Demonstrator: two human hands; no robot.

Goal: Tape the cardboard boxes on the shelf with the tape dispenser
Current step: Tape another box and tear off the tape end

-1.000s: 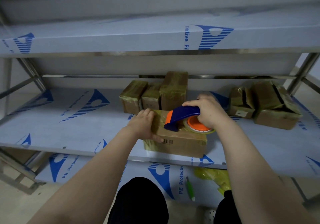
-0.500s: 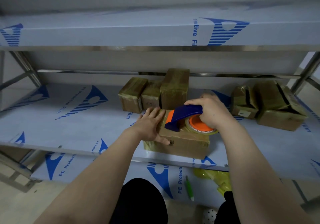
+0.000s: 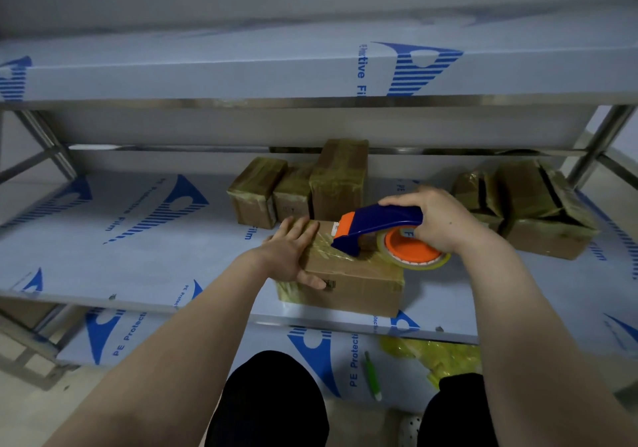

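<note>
A brown cardboard box (image 3: 359,289) lies near the front edge of the middle shelf (image 3: 121,246). My left hand (image 3: 293,251) presses flat on the box's left top, fingers spread and straight. My right hand (image 3: 445,218) grips the blue handle of the tape dispenser (image 3: 379,224), whose orange nose touches the box top. Its orange-cored roll of clear tape (image 3: 411,249) hangs over the box's right end. Clear tape shines across the top of the box.
Three taped boxes (image 3: 300,184) stand in a group behind the front box. Two more taped boxes (image 3: 528,205) sit at the right near a steel post (image 3: 597,142). An upper shelf (image 3: 241,77) overhangs. Below lie yellow plastic (image 3: 435,357) and a green pen (image 3: 373,376).
My left hand's fingers have straightened and spread flat on the box top. The dispenser and my right hand have shifted slightly right along the box.
</note>
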